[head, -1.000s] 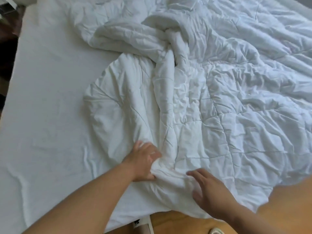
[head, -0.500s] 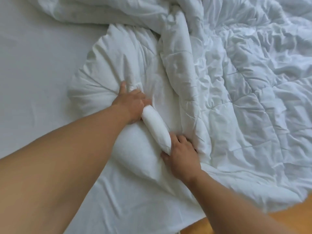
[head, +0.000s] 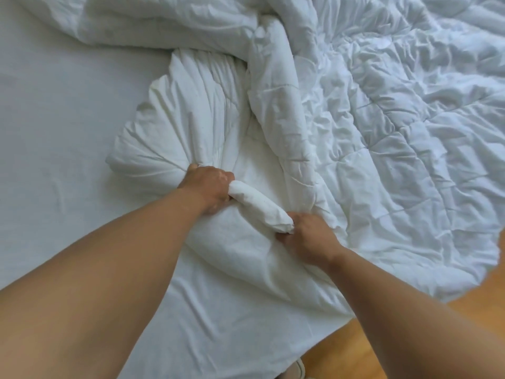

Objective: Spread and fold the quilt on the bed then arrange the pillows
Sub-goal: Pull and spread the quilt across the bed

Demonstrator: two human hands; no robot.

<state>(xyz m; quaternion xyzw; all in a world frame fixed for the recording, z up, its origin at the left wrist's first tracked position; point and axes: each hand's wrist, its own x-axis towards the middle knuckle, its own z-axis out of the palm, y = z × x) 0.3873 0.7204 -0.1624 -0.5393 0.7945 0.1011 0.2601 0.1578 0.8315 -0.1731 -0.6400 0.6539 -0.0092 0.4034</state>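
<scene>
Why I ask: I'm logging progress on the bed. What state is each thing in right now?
quilt: crumpled, not spread or folded, one edge bunched into a roll.
left hand: grips one end of the roll.
right hand: grips the other end.
sheet: uncovered on the left, lightly wrinkled.

Clutching a rolled edge of the crumpled white quilt in left grip and right grip, near the bed edge beside wooden floor.
</scene>
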